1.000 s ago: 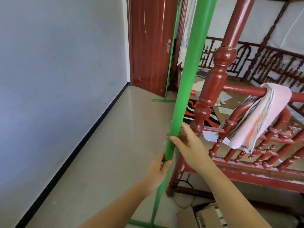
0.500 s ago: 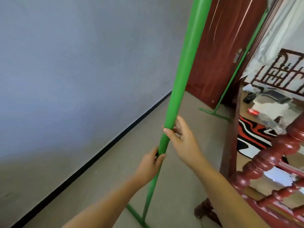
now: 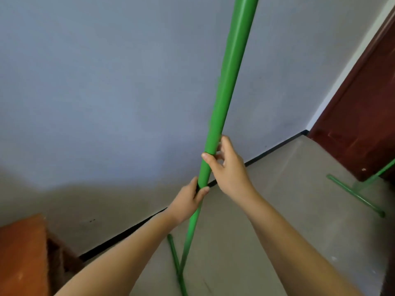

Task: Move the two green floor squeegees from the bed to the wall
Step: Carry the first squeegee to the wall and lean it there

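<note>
A green floor squeegee (image 3: pixel 226 86) stands nearly upright in front of me, its long handle running off the top of the view and its green head bar (image 3: pixel 176 263) resting on the floor. My left hand (image 3: pixel 188 201) is wrapped around the handle low down. My right hand (image 3: pixel 228 167) holds the handle just above it, thumb across the front. The pale blue-grey wall (image 3: pixel 96 92) lies right behind the handle. A second green squeegee (image 3: pixel 357 195) is at the right edge, its head bar on the floor and its handle running up off the frame in front of the door.
A dark red-brown door (image 3: pixel 361 116) fills the right edge. A black skirting strip (image 3: pixel 128 233) runs along the wall's foot. An orange-brown wooden piece (image 3: pixel 23 255) sits at the bottom left. The floor (image 3: pixel 277 210) is smooth beige tile.
The view has swung left from the red bed to face the wall. The squeegee in both hands has come with it, away from the bed post and closer to the wall.
</note>
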Demonstrator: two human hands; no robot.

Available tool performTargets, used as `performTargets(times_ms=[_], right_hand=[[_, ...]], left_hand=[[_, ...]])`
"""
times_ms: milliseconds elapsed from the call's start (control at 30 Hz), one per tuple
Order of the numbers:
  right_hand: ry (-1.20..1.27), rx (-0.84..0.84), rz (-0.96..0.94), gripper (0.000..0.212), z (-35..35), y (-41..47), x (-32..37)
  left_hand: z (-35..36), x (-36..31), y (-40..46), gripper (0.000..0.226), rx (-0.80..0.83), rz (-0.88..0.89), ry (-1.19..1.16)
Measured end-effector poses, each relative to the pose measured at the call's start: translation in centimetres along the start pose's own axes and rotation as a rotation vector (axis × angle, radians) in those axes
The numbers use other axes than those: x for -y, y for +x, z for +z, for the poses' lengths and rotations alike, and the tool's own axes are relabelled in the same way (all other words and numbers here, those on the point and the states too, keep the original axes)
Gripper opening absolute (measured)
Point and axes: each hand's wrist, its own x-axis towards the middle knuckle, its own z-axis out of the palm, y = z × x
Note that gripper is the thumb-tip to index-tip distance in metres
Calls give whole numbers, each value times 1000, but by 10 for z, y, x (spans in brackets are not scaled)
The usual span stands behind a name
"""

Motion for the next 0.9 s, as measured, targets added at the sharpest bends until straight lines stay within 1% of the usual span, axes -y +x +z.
performTargets(times_ms=[67, 167, 233, 367, 467, 633, 900], right_hand=[[-8, 34, -28, 24, 24, 17, 6], [0, 82, -36, 22, 57, 39, 12], [-2, 106, -41, 25, 75, 51, 16], [18, 131, -34, 27, 101, 71, 23], [21, 140, -32, 28, 115, 84, 26], [31, 164, -20, 27, 134, 98, 27], [32, 157, -6, 26, 144, 117, 30]], left_hand=[[-22, 14, 6, 32, -25, -46, 15], [-52, 33, 13, 35, -34, -87, 30], [-69, 45, 18, 37, -35, -111, 44], [-93, 56, 27, 32, -73, -158, 51], [-107, 63, 33, 28, -110, -183, 47], [-121, 71, 39, 30, -136, -212, 46], [-132, 70, 50, 28, -174, -200, 60]])
